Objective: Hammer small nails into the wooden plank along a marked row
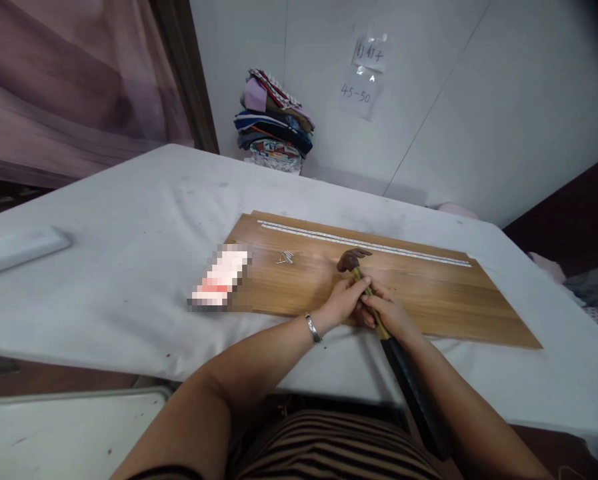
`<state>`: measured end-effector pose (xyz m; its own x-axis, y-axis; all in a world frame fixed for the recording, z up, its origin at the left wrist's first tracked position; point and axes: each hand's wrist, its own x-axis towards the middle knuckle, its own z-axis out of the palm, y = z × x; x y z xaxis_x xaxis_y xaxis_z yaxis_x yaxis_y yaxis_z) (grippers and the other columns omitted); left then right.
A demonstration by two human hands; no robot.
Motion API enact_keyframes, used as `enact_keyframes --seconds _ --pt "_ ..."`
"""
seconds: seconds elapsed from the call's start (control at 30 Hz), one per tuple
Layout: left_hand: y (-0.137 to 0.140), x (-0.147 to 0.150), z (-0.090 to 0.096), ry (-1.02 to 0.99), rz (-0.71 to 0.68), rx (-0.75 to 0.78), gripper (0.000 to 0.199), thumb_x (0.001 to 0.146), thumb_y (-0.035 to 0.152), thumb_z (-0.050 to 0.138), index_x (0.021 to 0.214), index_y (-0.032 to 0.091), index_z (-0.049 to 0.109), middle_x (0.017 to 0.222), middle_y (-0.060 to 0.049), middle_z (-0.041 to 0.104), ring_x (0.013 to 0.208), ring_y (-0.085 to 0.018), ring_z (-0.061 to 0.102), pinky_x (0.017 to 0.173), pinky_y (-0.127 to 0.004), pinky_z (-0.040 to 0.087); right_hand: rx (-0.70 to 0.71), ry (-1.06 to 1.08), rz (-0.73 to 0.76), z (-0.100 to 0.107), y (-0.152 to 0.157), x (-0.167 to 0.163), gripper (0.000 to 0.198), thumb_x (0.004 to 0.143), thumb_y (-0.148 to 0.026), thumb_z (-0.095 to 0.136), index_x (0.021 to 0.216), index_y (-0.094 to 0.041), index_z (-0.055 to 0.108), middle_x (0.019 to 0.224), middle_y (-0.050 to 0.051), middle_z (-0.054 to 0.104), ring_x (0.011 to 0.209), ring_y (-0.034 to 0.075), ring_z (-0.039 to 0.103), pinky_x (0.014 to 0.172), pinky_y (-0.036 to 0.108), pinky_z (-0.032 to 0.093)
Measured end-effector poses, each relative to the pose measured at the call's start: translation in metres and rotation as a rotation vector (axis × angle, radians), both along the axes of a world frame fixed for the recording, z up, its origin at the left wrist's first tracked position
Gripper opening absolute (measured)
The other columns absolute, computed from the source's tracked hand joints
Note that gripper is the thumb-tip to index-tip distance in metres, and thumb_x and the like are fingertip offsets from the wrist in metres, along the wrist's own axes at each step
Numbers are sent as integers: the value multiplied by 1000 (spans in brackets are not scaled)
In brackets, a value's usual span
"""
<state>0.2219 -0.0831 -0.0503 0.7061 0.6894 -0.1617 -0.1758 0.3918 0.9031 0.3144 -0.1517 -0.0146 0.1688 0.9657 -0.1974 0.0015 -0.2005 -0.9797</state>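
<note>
A claw hammer (411,383) with a rusty head, a yellow neck and a long black grip lies slantwise, its head up over a wooden board (439,297) and its grip toward my body. My left hand (346,301), with a silver bracelet at the wrist, is closed at the hammer's neck just below the head. Right beside it, my right hand (391,315) is closed round the same neck, thumb on top. Some fingers of both hands are hidden. Several loose nails (286,257) lie in a small heap on the board, left of the hammer head.
Two white strips with marks (363,244) run along the board's far side. A pixelated flat object (221,277) overlaps its left end. The white-covered table (143,267) also bears a white object (23,250) at left. Folded cloths (275,127) are stacked by the wall.
</note>
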Motion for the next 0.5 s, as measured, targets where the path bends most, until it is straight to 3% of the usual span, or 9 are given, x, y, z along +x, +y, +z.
enact_keyframes --seconds 0.17,0.27,0.37,0.43,0.5 --pt "16 -4 35 27 162 87 23 86 32 64 73 16 53 59 2 57 49 -9 54 49 -20 43 85 -96 -49 8 15 -12 37 72 -36 57 106 -21 55 45 -12 46 32 8 39 34 20 30" --pt "28 -12 56 163 177 85 27 88 29 61 67 17 50 49 4 49 39 -8 44 42 -21 35 119 -98 -28 14 24 -22 58 73 -36 57 129 -20 52 56 -8 55 40 10 48 39 21 37" --pt "40 -24 72 162 142 74 28 92 33 54 69 18 50 49 3 48 39 -9 44 41 -22 33 185 -99 81 18 25 -23 71 76 -35 60 144 -23 45 83 0 68 60 13 61 51 23 48" --pt "48 -33 80 193 174 73 23 89 30 58 72 17 52 51 3 50 41 -9 45 42 -21 34 220 -172 130 21 21 -13 69 79 -34 61 146 -23 48 95 4 71 76 16 65 57 25 50" --pt "55 -44 86 216 201 11 19 92 31 52 81 16 55 52 3 50 43 -10 47 45 -21 38 227 -258 91 21 16 6 59 82 -35 60 139 -20 57 94 6 72 83 18 66 60 25 50"
